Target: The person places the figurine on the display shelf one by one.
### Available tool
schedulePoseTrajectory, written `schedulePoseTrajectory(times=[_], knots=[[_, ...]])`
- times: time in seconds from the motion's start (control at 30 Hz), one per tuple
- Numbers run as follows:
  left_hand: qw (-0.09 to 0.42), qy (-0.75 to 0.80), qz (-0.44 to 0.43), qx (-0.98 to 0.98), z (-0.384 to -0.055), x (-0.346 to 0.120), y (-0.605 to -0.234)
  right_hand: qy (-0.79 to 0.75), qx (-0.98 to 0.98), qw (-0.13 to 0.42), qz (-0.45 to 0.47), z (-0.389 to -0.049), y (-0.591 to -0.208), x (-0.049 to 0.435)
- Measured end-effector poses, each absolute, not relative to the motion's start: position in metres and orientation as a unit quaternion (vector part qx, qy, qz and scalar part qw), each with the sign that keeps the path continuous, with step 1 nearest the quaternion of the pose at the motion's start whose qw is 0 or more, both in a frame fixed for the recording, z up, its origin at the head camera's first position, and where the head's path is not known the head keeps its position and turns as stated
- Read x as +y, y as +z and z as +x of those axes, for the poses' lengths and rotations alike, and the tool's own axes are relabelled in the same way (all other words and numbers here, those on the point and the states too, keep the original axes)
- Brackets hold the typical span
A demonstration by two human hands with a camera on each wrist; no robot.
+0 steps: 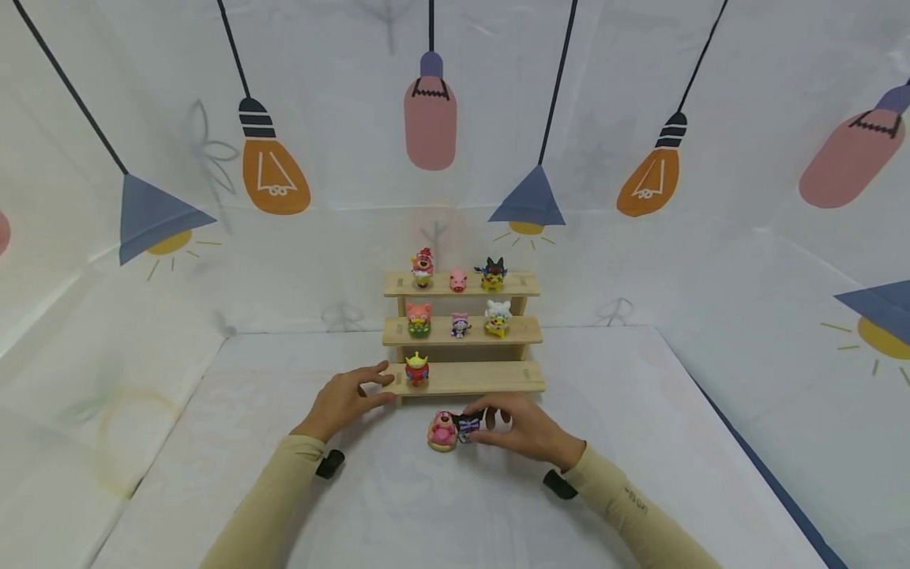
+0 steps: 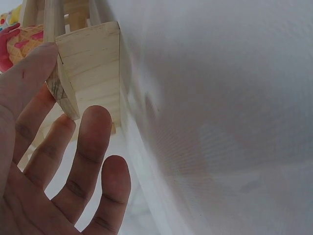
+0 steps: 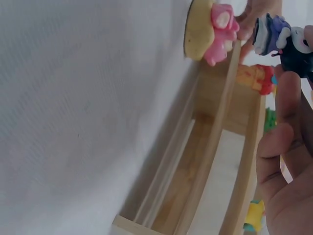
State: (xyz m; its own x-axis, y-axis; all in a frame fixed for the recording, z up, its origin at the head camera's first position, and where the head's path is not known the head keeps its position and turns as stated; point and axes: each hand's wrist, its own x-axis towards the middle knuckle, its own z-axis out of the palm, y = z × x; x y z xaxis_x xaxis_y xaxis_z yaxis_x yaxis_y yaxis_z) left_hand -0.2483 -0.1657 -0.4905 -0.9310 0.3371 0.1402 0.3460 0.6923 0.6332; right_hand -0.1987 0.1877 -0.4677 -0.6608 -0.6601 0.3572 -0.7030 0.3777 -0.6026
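A three-tier wooden display stand (image 1: 483,378) holds small figurines. At the left end of its bottom tier, my left hand (image 1: 344,397) pinches the board between thumb and fingertips; the left wrist view shows the thumb (image 2: 36,68) on the board's edge, the outer fingers spread. My right hand (image 1: 524,427) grips a black, purple and white figurine (image 3: 283,41) between thumb and fingers, in front of the stand. Just left of it, a pink bear figurine (image 1: 442,432) with a yellowish base sits on the table. A three-eyed alien figurine (image 1: 417,370) in red stands on the bottom tier's left.
The middle tier bears a pink-and-green figurine (image 1: 419,320), a small purple one (image 1: 460,325) and a white-hooded one (image 1: 498,318). On top stand a red-hatted bear (image 1: 423,268), a pink pig (image 1: 458,280) and a dark-eared yellow figurine (image 1: 493,274). White sheeting with printed lamps rises behind.
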Motion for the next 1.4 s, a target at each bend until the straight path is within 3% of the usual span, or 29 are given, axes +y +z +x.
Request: schedulePoseTrajectory(times=[0.93, 1.4], knots=[[0.011, -0.355, -0.188, -0.916, -0.249, -0.167, -0.493, 0.402, -0.853, 0.069, 0.326, -0.255, -0.469, 0.183], [0.011, -0.353, -0.184, -0.917, -0.249, -0.166, -0.494, 0.419, -0.860, 0.061, 0.286, -0.271, -0.468, 0.182]])
